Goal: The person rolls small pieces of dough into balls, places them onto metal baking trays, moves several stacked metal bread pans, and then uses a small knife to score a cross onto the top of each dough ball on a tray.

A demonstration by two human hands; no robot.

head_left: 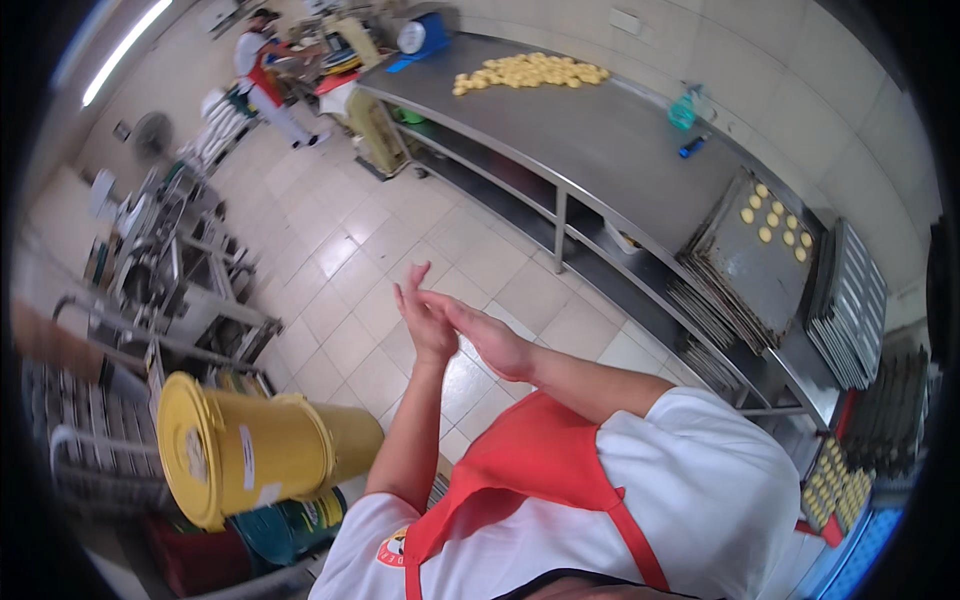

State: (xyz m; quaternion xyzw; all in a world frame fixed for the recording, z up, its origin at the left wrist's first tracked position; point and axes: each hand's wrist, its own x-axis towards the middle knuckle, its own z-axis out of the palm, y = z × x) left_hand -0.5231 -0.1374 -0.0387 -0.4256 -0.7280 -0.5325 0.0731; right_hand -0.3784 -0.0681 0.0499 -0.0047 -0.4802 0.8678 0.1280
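My left hand point(428, 328) is raised in front of my red apron point(530, 450), its fingers stretched out and spread. Across it lies my right hand point(492, 342), flat, with its fingers straight against the left palm. The two palms face each other and touch. Whether anything small is between them is hidden. Both hands are held over the tiled floor point(340, 330), apart from the steel table point(600, 140). A heap of yellow dough balls point(530, 72) lies at that table's far end. Several flattened dough pieces point(770, 215) sit on a baking tray point(745, 265) at the right.
A green spray bottle point(682, 110) and a blue tool point(693, 145) lie by the wall. Stacked trays point(850, 300) stand at right. A yellow lidded bin point(250, 450) and metal racks point(90, 430) are at left. A co-worker point(262, 75) stands by a blue scale point(425, 38).
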